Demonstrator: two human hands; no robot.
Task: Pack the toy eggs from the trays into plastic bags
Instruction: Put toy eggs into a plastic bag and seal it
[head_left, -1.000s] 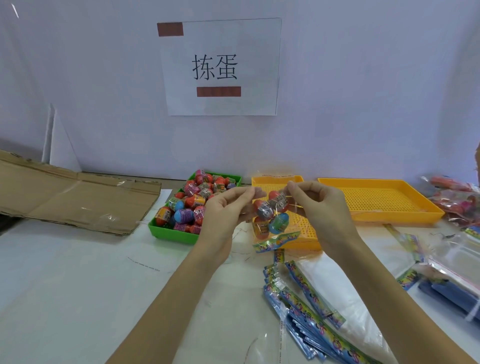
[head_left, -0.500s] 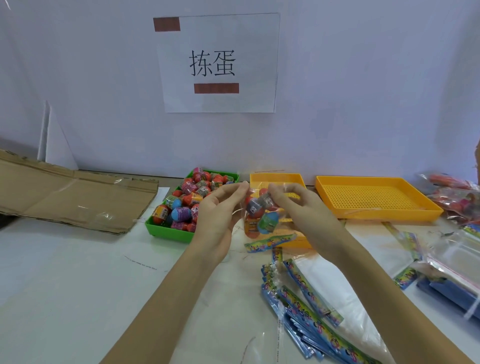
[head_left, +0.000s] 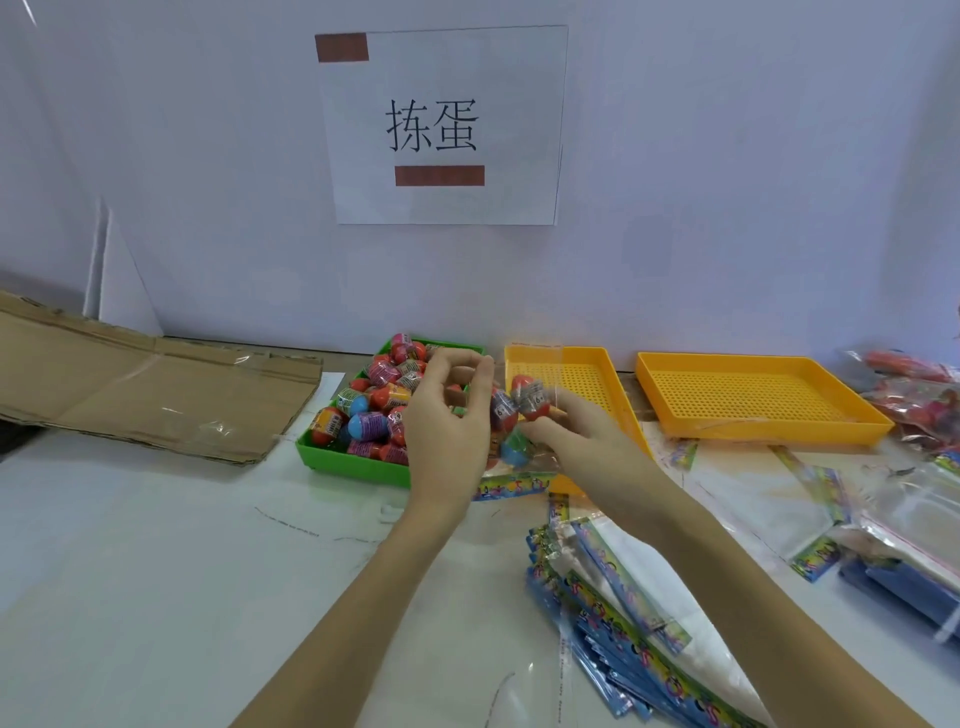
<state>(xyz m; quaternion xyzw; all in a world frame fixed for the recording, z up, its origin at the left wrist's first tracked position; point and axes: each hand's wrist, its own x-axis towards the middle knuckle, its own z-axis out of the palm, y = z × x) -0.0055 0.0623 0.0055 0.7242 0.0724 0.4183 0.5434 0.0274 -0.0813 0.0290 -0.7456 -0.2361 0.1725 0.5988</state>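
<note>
- Here, your left hand (head_left: 449, 421) is raised above the near right corner of the green tray (head_left: 353, 462), its fingers curled and pinching the left edge of a clear plastic bag (head_left: 519, 415).
- Your right hand (head_left: 582, 441) holds the same bag from the right and from below, the thumb and fingers curled round its lower part.
- The bag hangs between your two hands, clear of the table (head_left: 156, 571); its open top stands upright in front of the small yellow tray (head_left: 597, 364).
- Inside the bag are several toy eggs (head_left: 524, 400): red ones near the top and a blue-and-green one lower down. Their exact number cannot be told.
- A printed, many-coloured strip runs along the bottom edge of the bag.
- The green tray, left of your hands, is heaped with loose eggs (head_left: 374, 410) in red, blue, purple and orange.
- A large yellow tray (head_left: 753, 400) lies to the right of the small one, with a gap between them.
- A fanned stack of flat bags (head_left: 623, 634) with the same printed strips lies on the table under your right forearm.
- Flattened cardboard (head_left: 145, 395) lies at the far left.
- A paper sign (head_left: 441, 124) with two printed characters hangs on the wall behind the trays.
</note>
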